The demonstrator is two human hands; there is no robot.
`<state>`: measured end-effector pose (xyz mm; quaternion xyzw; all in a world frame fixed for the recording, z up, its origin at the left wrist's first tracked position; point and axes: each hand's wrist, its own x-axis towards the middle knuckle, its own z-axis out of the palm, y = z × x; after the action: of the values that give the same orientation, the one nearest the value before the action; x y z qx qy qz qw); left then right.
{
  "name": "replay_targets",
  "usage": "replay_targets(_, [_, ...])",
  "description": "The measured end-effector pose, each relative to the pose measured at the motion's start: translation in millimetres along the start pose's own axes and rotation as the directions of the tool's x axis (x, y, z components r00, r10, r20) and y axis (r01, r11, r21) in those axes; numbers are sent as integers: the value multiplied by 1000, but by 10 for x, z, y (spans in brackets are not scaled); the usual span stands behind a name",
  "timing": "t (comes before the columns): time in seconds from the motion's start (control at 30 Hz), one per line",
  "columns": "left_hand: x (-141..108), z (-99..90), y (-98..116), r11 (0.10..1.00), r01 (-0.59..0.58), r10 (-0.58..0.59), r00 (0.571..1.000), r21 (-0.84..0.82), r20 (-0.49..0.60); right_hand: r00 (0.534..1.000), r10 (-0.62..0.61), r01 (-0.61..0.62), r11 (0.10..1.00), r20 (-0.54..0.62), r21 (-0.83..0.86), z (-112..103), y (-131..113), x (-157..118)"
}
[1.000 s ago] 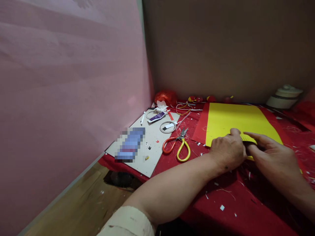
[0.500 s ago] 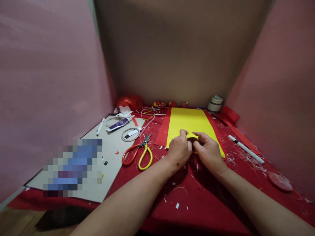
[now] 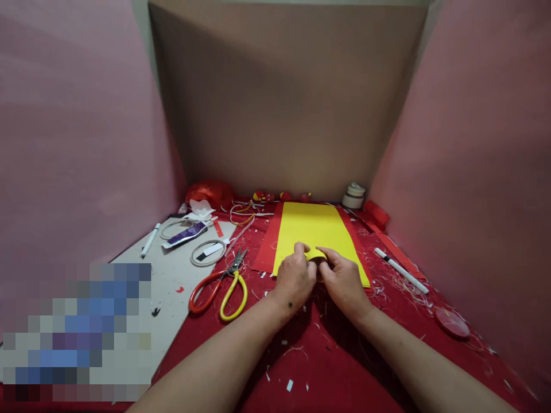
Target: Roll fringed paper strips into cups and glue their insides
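Between my two hands is a small curved piece of ribbed yellow card, bent into an arch. My left hand pinches its left end, with the fingers curled. The right end is in my right hand, between thumb and fingers. Both hands are over the near edge of a large yellow ribbed sheet, which lies on a red ribbed sheet. Scissors with one red and one yellow handle lie partly open left of my left hand.
On the left, a grey board carries a purple tube, a tape ring and a white pen. Another pen and a round clear lid lie right. A lidded pot stands behind. Scraps litter the red cloth.
The whole view has shifted, so table items appear farther left and slightly lower. Both hands keep their hold on the curved yellow piece, with little change in pose.
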<state>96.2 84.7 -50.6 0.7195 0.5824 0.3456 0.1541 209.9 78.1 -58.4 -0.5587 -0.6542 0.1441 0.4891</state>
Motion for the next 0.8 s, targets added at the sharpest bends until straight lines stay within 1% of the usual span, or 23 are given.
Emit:
replay_targets(0.1, [-7,-3,-3,999,-35,35,999,37,-16,1000,-8,8,1000,1,5,-8,-19,-4])
replay_targets(0.17, [-9,-10,-5,999,-46,47,999,29,-23,1000,-16,16,999,0,32,-9,-29,-6])
replay_targets(0.27, [-1,-13,-11,999,-11,10,1000,-39,-13,1000,6,-6,998,8,59,-1,-28,-5])
replay_targets(0.33, [8,-12,-16,998,12,-12,1000,-65,-3,1000,21,-22,999,21,44,4,-23,-1])
replay_targets(0.43, [16,-16,-16,999,8,-8,1000,-42,-10,1000,23,-23,1000,14,6,3,-25,2])
replay_targets(0.5, [20,-24,-10,1000,-1,0,1000,-30,-22,1000,24,-24,1000,8,16,-4,-37,1])
replay_targets(0.67, [20,-40,13,995,45,-45,999,-88,0,998,58,-58,997,8,53,-20,-62,0])
replay_targets(0.8, [11,-49,26,999,4,-4,1000,-38,-19,999,33,-32,997,-16,67,-13,-43,1])
